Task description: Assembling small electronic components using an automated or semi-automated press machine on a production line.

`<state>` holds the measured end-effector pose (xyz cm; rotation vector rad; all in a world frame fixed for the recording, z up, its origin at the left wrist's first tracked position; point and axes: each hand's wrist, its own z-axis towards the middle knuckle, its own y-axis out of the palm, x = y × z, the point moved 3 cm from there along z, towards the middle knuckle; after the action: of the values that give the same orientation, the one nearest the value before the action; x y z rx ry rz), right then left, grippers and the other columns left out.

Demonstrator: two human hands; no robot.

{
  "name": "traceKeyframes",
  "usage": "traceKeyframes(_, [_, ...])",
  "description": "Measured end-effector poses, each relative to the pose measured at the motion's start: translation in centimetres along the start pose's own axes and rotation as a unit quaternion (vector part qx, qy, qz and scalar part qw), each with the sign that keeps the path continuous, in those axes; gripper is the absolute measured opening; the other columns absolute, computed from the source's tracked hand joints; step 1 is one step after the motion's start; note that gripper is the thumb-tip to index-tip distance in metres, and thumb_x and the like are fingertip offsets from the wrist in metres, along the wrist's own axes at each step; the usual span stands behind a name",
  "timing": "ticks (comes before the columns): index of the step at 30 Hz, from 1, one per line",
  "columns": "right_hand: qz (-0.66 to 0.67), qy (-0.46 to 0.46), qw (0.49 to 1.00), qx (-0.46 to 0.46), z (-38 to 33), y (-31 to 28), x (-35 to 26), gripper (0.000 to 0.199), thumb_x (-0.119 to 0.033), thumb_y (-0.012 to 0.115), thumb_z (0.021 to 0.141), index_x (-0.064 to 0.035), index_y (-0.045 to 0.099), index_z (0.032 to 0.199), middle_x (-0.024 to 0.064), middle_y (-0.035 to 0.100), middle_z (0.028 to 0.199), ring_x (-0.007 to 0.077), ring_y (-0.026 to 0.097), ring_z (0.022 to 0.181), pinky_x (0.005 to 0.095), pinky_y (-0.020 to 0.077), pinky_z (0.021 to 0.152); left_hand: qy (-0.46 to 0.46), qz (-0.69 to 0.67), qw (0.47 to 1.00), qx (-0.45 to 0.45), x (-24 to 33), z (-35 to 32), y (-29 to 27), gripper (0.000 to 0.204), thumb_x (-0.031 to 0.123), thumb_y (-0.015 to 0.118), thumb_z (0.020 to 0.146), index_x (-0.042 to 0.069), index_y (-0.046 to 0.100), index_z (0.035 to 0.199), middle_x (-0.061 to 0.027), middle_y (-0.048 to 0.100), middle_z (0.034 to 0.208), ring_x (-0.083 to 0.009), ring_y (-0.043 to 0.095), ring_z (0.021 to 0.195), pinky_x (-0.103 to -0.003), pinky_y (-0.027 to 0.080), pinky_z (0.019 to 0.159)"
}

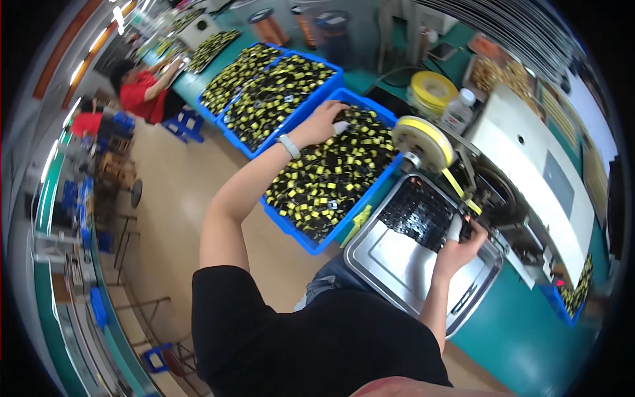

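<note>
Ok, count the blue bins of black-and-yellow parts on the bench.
3. The nearest bin is under the left hand; the middle bin is just beyond it; the far bin is beside that. More may be hidden farther along the bench.

Left hand [324, 119] in blue bin [301, 235] of black-yellow parts [331, 178]; right hand [463, 241] at taping machine [529, 165] over steel tray [403, 264]

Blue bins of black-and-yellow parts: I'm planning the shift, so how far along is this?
Done: a heap of black parts lies in the steel tray. In hand: the left hand reaches into the nearest blue bin; the right hand is at the taping machine. Left: three bins are full.
</note>
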<state>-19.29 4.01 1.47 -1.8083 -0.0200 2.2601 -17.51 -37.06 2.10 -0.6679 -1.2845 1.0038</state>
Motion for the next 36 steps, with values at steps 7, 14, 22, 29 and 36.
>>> traceKeyframes(7, [0.008, -0.017, 0.998, -0.051, -0.1, -0.5, 0.4, 0.030, -0.010, 0.065, 0.088, 0.0007, 0.050, 0.112, 0.0089, 0.059, 0.106, 0.0132, 0.056, 0.092, 0.0250, 0.0450, 0.081, 0.008, 0.073, 0.997, 0.017, 4.3, -8.1, -2.9, 0.035, 0.022, 0.054, 0.093, 0.014, 0.051, 0.127, -0.0157, 0.042, 0.135, -0.0370, 0.041, 0.122, -0.044, 0.035, 0.104])
traceKeyframes(14, [-0.043, -0.010, 0.996, -0.075, 0.0, -1.4, 0.6, 0.029, -0.008, 0.063, 0.089, 0.0003, 0.052, 0.115, 0.0082, 0.060, 0.108, 0.0137, 0.057, 0.095, 0.0252, 0.0438, 0.084, -0.012, 0.126, 0.990, 0.060, 7.7, -12.5, -3.1, 0.031, 0.021, 0.054, 0.089, 0.008, 0.053, 0.117, -0.0174, 0.041, 0.136, -0.0372, 0.038, 0.125, -0.046, 0.035, 0.104])
traceKeyframes(22, [-0.102, 0.012, 0.987, -0.122, -1.1, -3.2, 1.1, 0.035, -0.009, 0.065, 0.086, 0.0000, 0.054, 0.118, 0.0056, 0.060, 0.091, 0.0101, 0.053, 0.075, 0.0228, 0.0433, 0.067, -0.052, 0.207, 0.977, 0.031, 12.5, -14.4, -4.6, 0.050, 0.019, 0.054, 0.089, 0.016, 0.040, 0.137, -0.0147, 0.026, 0.148, -0.0363, 0.023, 0.137, -0.055, 0.023, 0.107])
traceKeyframes(29, [-0.132, 0.004, 0.971, -0.200, -2.5, -4.1, 1.5, 0.024, -0.009, 0.067, 0.085, -0.0018, 0.060, 0.106, 0.0027, 0.058, 0.080, 0.0091, 0.050, 0.069, 0.0242, 0.0424, 0.063, 0.067, 0.294, 0.951, 0.073, 27.7, -12.3, -14.6, 0.033, 0.003, 0.056, 0.076, 0.007, 0.062, 0.109, -0.0124, 0.059, 0.114, -0.0288, 0.057, 0.104, -0.036, 0.045, 0.089])
traceKeyframes(36, [-0.101, 0.071, 0.971, -0.203, -3.8, -4.9, 0.8, 0.021, -0.004, 0.062, 0.085, -0.0016, 0.060, 0.106, 0.0058, 0.061, 0.078, 0.0108, 0.055, 0.069, 0.0248, 0.0456, 0.066, 0.222, 0.257, 0.931, 0.135, 33.0, -8.1, -11.9, 0.031, 0.011, 0.059, 0.074, 0.008, 0.064, 0.104, -0.0112, 0.061, 0.107, -0.0239, 0.061, 0.089, -0.032, 0.049, 0.072])
